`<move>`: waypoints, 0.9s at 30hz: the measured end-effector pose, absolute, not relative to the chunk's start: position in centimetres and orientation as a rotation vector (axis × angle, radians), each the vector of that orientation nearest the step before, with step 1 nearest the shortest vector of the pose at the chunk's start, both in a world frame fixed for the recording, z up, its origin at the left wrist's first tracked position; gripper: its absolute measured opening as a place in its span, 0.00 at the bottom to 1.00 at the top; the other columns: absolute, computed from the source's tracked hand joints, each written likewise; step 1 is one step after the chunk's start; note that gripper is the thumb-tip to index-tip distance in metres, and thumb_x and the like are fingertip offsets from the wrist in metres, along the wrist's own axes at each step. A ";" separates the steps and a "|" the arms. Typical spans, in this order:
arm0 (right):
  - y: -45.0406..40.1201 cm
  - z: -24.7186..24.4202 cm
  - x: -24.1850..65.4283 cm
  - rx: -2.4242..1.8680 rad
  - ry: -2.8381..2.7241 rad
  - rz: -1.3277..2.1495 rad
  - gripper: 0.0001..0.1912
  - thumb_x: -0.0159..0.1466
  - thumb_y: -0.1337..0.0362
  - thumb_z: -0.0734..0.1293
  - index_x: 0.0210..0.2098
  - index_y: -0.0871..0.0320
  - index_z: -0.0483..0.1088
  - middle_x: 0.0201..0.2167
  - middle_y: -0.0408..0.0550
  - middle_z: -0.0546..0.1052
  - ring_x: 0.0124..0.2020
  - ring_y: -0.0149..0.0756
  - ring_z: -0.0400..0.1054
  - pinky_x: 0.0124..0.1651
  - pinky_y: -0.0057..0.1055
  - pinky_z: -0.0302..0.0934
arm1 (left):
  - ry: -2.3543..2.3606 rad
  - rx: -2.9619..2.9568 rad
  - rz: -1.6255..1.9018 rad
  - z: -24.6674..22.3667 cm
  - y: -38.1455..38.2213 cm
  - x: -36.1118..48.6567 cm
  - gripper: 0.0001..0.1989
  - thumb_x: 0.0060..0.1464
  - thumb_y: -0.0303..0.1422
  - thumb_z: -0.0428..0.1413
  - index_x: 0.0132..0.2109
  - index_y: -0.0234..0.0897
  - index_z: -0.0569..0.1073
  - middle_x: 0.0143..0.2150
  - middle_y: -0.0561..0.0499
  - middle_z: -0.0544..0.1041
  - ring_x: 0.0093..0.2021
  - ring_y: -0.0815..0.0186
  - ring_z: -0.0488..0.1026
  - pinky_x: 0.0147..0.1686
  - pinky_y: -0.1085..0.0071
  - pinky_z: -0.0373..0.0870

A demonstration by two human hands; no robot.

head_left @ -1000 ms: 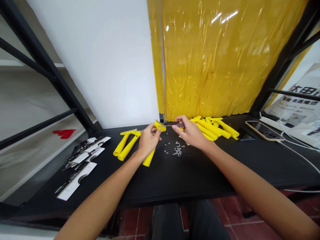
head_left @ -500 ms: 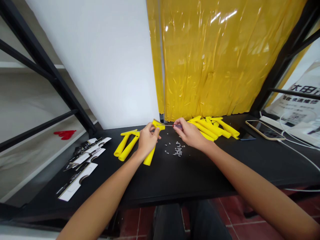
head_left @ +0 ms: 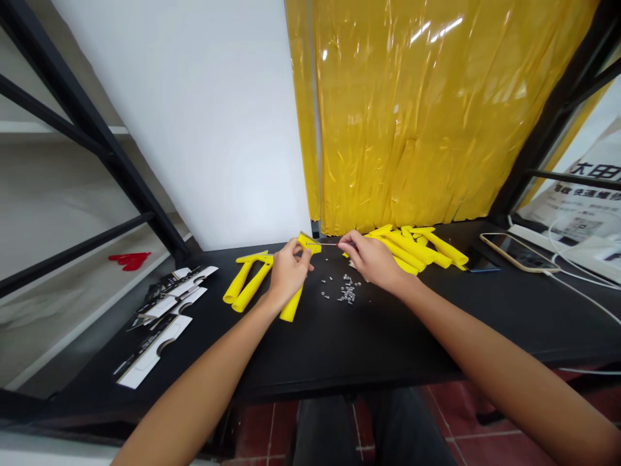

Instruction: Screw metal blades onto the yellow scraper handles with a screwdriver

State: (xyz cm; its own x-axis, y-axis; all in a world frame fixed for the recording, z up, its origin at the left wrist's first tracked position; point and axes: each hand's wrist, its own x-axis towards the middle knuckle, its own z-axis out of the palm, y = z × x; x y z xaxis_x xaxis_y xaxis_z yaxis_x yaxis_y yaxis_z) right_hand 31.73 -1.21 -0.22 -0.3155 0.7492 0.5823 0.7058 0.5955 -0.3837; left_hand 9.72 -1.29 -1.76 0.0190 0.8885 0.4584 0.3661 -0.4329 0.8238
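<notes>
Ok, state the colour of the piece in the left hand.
Bright yellow handle, clear in the head view.

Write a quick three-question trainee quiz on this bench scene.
1. What does the left hand grip?
A) a yellow plastic piece
B) the phone
C) a white card

2. True or false: the small screws lie in a tray.

3. Fill in the blank: the right hand pinches a small ____ whose thin metal shaft points at the yellow piece.

Key: 1 A; 2 false, they lie directly on the black table; 3 screwdriver.
</notes>
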 end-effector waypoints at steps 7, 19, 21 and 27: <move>-1.3 0.3 31.9 -1.156 -2.135 0.089 0.15 0.74 0.52 0.56 0.42 0.54 0.67 0.37 0.49 0.80 0.36 0.43 0.75 0.35 0.34 0.57 | 1.313 1.900 1.372 -2.2 -1.3 9.7 0.11 0.61 0.40 0.54 0.44 0.39 0.72 0.45 0.46 0.81 0.24 0.67 0.78 0.20 0.75 0.69; -2.0 0.6 31.6 -1.052 -2.128 0.088 0.16 0.73 0.56 0.57 0.38 0.57 0.71 0.27 0.45 0.75 0.28 0.34 0.68 0.32 0.31 0.52 | 1.372 1.948 1.428 -1.6 -1.7 9.8 0.10 0.63 0.41 0.54 0.43 0.38 0.71 0.41 0.47 0.81 0.27 0.67 0.79 0.23 0.76 0.68; -2.1 0.9 31.7 -1.048 -2.106 0.182 0.16 0.73 0.56 0.58 0.35 0.58 0.70 0.23 0.43 0.71 0.24 0.32 0.63 0.31 0.30 0.50 | 1.400 2.011 1.423 -1.7 -1.8 9.8 0.09 0.64 0.39 0.53 0.42 0.39 0.70 0.41 0.48 0.81 0.27 0.67 0.79 0.24 0.75 0.68; -1.5 0.8 31.6 -1.036 -1.966 0.585 0.22 0.70 0.49 0.59 0.25 0.57 0.62 0.20 0.39 0.62 0.23 0.30 0.54 0.29 0.31 0.46 | 1.439 2.132 1.428 -1.7 -2.1 9.7 0.06 0.64 0.37 0.53 0.41 0.40 0.71 0.35 0.49 0.79 0.28 0.64 0.79 0.27 0.73 0.67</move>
State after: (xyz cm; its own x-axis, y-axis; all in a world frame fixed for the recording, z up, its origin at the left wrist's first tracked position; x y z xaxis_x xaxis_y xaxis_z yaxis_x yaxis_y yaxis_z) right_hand 31.63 -1.51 0.80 -0.3265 0.8323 0.4480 0.4524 0.5537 -0.6991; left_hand 9.73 -2.07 -1.71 0.0598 0.7980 0.5997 0.6060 -0.5064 0.6135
